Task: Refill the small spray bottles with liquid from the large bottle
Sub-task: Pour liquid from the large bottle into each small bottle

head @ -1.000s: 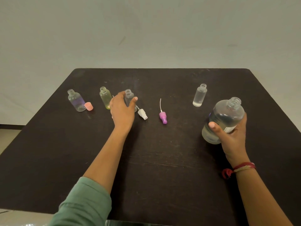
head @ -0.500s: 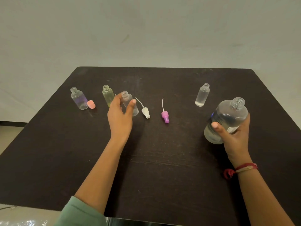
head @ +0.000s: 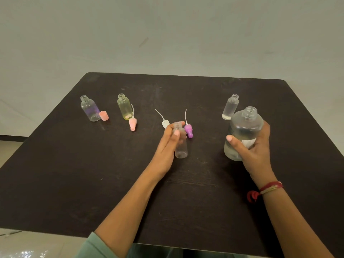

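On dark table (head: 74, 183), right hand (head: 255, 155) gripping large bottle (head: 243, 131), white label (head: 248, 142) unreadable

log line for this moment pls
left hand: holds small clear bottle | right hand: holds large bottle | pour: not started

**Matt table, frosted plastic**

Dark table (head: 74, 174) at centre frame: matt, faintly scuffed. Large bottle (head: 243, 131) at right: frosted, translucent plastic. Small bottles, upper left (head: 89, 109) (head: 124, 108): clear glossy plastic. Pink cap (head: 103, 115): smooth, opaque plastic.
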Tool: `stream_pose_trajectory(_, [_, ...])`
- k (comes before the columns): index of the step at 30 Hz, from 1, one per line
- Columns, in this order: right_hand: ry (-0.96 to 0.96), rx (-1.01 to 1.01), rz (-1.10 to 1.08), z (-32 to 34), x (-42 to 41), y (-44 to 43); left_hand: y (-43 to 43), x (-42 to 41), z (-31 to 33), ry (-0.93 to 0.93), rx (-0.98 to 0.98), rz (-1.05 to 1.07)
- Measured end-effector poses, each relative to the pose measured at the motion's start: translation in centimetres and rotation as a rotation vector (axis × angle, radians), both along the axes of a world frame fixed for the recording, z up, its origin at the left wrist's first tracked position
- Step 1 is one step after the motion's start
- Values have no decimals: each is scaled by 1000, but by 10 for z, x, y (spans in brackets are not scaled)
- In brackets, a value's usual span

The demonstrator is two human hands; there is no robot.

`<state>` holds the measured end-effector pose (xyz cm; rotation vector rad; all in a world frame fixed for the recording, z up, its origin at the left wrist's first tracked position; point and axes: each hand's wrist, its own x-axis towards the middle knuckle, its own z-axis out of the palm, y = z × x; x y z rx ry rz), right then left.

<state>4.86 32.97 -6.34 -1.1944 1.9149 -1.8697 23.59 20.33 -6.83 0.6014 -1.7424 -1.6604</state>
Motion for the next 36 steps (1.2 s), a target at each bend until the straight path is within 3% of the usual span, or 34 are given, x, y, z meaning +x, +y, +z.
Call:
stream_pose_trajectory(4, [44, 45, 49, 8, 6, -4, -6, 5, -6, 54, 88, -77])
stream_pose_trajectory(13, [489, 221, 61, 28, 10, -14, -11, 4, -10, 130, 245, -89])
stream_pose_trajectory(25, [829, 316, -35, 23, 11, -22, -11, 3, -10, 90, 229, -159])
stream_pose_trajectory(36, [1008, 364, -96, 29, 11, -21, -12, 3, -10, 116, 227, -190])
